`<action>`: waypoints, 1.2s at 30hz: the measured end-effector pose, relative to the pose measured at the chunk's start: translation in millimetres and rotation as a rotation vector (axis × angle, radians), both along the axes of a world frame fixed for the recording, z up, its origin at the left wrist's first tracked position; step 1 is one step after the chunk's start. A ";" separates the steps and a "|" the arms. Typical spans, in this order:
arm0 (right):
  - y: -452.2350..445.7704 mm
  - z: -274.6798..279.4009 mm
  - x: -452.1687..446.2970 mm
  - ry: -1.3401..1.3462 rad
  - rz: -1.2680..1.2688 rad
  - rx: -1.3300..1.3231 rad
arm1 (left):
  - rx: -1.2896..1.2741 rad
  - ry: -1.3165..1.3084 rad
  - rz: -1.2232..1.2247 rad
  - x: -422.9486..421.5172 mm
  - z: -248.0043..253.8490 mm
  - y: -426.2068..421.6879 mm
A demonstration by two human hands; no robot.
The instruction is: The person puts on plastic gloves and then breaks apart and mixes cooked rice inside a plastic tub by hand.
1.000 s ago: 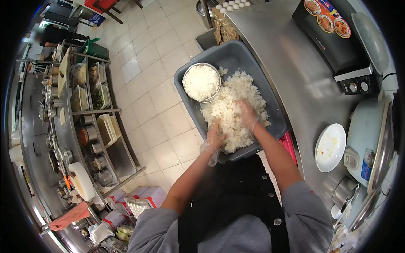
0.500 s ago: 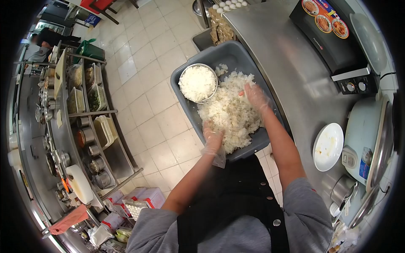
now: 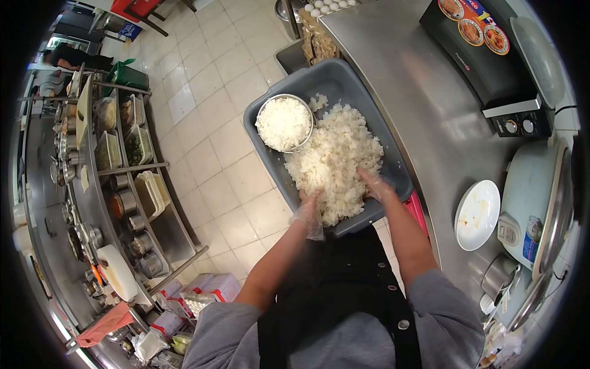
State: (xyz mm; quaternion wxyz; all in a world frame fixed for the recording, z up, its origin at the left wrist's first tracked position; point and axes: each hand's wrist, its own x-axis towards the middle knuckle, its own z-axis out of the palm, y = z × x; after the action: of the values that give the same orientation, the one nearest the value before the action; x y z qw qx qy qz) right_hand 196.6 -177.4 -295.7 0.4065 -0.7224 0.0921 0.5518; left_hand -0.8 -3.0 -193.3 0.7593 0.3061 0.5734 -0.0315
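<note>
Head view shows the bowl (image 3: 313, 128) heaped full, loose rice (image 3: 337, 154) remaining, left hand (image 3: 310, 207) and right hand (image 3: 377, 186) spread against it.

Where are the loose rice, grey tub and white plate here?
Loose rice (image 3: 337, 157): head view, middle of the heap.
Grey tub (image 3: 351, 86): head view, bare inside near the far end.
White plate (image 3: 477, 215): head view, middle of its surface.

A rice-filled round metal bowl (image 3: 311, 131) blocks the far-left corner of a rectangular grey plastic tub (image 3: 347, 80) — the far-right corner lies open.
</note>
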 end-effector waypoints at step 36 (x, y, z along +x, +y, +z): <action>76.9 169.1 33.0 -0.354 0.093 0.301 | 0.247 0.122 -0.187 70.9 44.9 12.1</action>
State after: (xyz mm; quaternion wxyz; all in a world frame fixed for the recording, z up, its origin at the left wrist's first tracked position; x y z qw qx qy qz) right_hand 229.6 -100.5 -126.5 0.4935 -0.7426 -0.0971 0.4422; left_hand 70.1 9.1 -148.4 0.6733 0.4466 0.5871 -0.0499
